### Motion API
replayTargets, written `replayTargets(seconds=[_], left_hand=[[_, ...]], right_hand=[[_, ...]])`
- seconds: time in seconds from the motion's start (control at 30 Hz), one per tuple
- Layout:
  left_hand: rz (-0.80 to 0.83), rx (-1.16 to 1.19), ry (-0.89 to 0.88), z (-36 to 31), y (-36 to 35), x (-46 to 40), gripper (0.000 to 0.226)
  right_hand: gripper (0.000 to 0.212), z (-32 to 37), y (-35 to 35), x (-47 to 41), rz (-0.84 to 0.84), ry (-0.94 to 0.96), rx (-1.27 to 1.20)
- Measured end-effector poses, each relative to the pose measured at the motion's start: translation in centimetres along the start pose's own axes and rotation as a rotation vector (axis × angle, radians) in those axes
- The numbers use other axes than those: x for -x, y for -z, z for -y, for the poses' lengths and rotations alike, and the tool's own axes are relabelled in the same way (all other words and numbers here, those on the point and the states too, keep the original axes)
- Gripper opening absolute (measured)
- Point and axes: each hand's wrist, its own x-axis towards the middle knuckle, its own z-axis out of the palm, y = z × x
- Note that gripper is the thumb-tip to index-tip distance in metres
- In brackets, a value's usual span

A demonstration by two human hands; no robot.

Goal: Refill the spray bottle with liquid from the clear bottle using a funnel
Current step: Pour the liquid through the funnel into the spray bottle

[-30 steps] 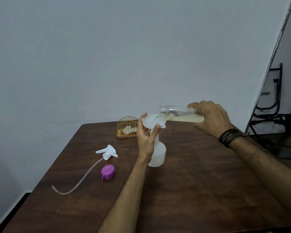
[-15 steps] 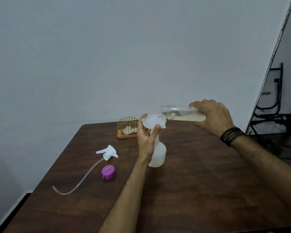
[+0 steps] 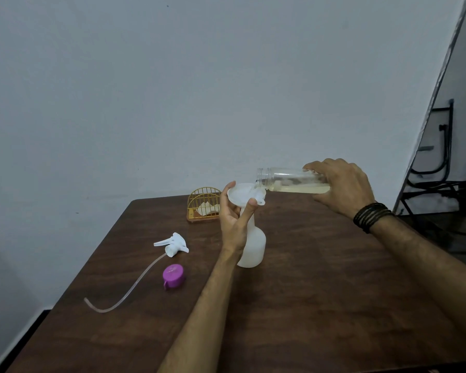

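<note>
Grasping the clear bottle [image 3: 293, 181] by its base end, my right hand [image 3: 342, 187] holds it almost level, mouth toward the funnel; my left hand [image 3: 236, 219] pinches the funnel [image 3: 244, 193] rim between thumb and fingers.

Procedure for the pour, largest item first:

1. Table [image 3: 307, 305]. I keep the spray bottle [image 3: 253, 246] standing flat on it, toward the far edge and roughly midway along it. I judge that any lift or lean here would unseat the funnel.

2. Spray bottle. It stands upright under the funnel. I cannot see the spout inside the neck, as my left hand covers that junction, so I hold the funnel down and centred.

3. Clear bottle. Its mouth sits just over the right side of the funnel rim. Pale yellowish liquid lies along the lower wall. I raise the base end slowly, so that flow stays thin and lands inside the bowl, not over the rim.

4. Funnel. I watch the bowl level and ease the tilt if liquid pools, since a fast pour would likely back up.

5. Spray head [image 3: 172, 243] with its tube, and the purple cap [image 3: 174, 275], lie near the left edge, well apart from the pour. I leave them untouched until pouring ends.
</note>
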Motion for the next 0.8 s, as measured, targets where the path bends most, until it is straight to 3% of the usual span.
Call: replayTargets(seconds=[0.8], left_hand=[[-0.001,0.040,0.010,0.12,-0.05,-0.04,0.068]], right_hand=[[0.046,-0.81,0.00,-0.40,-0.005,-0.004,0.034]])
